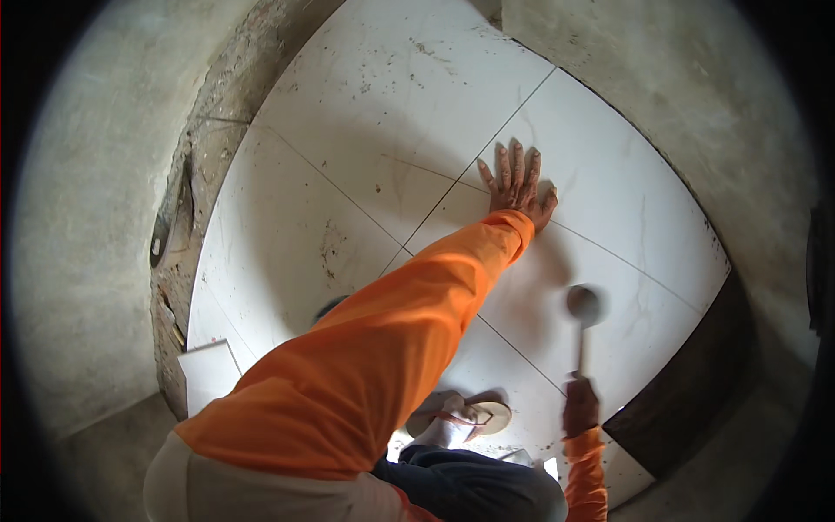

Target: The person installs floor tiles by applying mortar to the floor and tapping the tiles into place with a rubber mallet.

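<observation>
My left hand (519, 184) lies palm down on the white floor tiles (626, 174), fingers spread, close to where the joints between tiles meet. It holds nothing. Lower and to the right, my right hand (581, 407) is wrapped round the handle of a mallet (584, 303). The mallet's dark round head points away from me and is slightly blurred. It appears to be over a tile just right of my left forearm; whether it touches the surface I cannot tell. Dirt specks and smears mark the tiles at the left and far side.
Grey plastered walls (96, 217) rise on both sides. A rough, broken strip (204, 143) runs between the left wall and the tiles. A cut tile piece (209, 374) lies at the lower left. Untiled dark floor (696, 383) shows at right. My sandalled foot (470, 418) rests on the tiles.
</observation>
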Motion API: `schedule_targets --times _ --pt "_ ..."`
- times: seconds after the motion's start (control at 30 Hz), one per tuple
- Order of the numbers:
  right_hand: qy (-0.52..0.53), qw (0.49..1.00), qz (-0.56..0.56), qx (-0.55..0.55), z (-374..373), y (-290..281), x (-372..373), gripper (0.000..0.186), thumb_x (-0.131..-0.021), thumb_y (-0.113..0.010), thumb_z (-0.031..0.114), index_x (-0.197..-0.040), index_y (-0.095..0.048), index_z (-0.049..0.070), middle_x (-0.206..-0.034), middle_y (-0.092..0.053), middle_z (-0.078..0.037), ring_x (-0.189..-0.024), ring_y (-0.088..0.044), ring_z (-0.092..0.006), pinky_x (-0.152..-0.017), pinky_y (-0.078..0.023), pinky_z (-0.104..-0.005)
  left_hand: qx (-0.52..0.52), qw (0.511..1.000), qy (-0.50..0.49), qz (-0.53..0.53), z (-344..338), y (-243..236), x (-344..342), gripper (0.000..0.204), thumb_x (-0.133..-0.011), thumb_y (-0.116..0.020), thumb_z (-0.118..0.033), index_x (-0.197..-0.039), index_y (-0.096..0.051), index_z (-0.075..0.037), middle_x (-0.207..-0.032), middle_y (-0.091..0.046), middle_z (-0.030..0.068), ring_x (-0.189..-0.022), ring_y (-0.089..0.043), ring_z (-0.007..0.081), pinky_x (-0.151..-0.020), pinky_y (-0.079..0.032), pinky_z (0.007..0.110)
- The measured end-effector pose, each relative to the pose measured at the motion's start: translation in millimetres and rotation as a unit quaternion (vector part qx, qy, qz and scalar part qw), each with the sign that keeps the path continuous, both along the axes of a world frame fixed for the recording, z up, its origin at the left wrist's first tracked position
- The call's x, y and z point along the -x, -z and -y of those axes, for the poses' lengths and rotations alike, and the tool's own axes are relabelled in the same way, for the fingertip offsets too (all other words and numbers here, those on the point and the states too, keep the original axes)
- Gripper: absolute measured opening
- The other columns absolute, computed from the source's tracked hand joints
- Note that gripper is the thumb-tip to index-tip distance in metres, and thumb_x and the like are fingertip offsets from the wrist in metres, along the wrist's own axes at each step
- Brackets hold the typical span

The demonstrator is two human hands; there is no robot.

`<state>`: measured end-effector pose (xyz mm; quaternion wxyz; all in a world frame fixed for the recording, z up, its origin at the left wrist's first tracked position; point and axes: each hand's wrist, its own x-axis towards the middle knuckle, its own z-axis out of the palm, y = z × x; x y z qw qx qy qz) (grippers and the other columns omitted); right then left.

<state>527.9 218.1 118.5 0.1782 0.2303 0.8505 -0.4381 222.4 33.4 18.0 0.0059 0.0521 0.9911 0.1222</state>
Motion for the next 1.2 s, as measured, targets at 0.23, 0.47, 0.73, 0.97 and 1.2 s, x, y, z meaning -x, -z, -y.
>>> schedule_targets --times 0.23,0.47,0.73,0.97,1.2 --pt "0.398 0.886 -0.171 0.166 -86.4 -78.5 160.4 0.035 -0.094 -0.053 0.043 -0.111 -0.054 0.012 -0.054 -0.040 0.002 -0.038 -0.041 -0.0091 -0.032 -0.035 -0.0237 0.003 0.993 -0.095 0.067 -2.7 -21.6 12.8 0.076 -0.088 -0.045 -0.050 -0.150 -0.020 -0.014 -0.156 -0.007 0.0211 -0.143 0.000 0.0446 -0.109 -0.004 0.067" --pt "0.353 0.924 0.062 0.132 -0.9 -13.5 196.9 0.026 -0.094 -0.052 0.036 -0.091 -0.046 0.011 -0.051 -0.037 0.003 -0.032 -0.032 -0.0107 -0.029 -0.029 -0.0276 -0.047 0.989 -0.114 0.086 -1.9 -21.6 22.3 0.079 -0.086 -0.048 -0.049 -0.150 -0.020 -0.015 -0.155 -0.009 0.0217 -0.142 -0.003 0.0448 -0.107 -0.006 0.070" --pt "0.402 0.877 0.184 0.189 47.7 -9.3 225.3 0.019 -0.096 -0.047 0.026 -0.095 -0.053 0.008 -0.054 -0.041 0.000 -0.038 -0.041 -0.0158 -0.036 -0.039 -0.0304 -0.052 0.982 -0.108 0.150 3.4 -18.9 32.2 0.078 -0.083 -0.050 -0.048 -0.148 -0.025 -0.013 -0.155 -0.012 0.0217 -0.142 -0.009 0.0446 -0.105 -0.007 0.072" --pt "0.277 0.959 0.030 -0.051 60.3 31.1 155.5 0.019 -0.092 -0.056 0.024 -0.080 -0.057 0.009 -0.052 -0.046 -0.001 -0.038 -0.044 -0.0138 -0.035 -0.037 -0.0284 -0.027 0.990 0.068 0.117 -4.0 -18.8 117.8 0.080 -0.081 -0.048 -0.051 -0.146 -0.030 -0.007 -0.157 -0.013 0.0124 -0.144 -0.002 0.0380 -0.107 -0.003 0.071" --pt "0.201 0.975 0.051 -0.076 41.9 75.3 109.4 0.024 -0.092 -0.059 0.022 -0.071 -0.053 0.011 -0.054 -0.046 0.000 -0.044 -0.044 -0.0112 -0.040 -0.037 -0.0286 -0.001 0.998 0.060 0.037 -31.7 -3.9 178.7 0.081 -0.082 -0.046 -0.055 -0.145 -0.032 -0.006 -0.156 -0.016 0.0110 -0.145 -0.006 0.0295 -0.113 0.004 0.061"
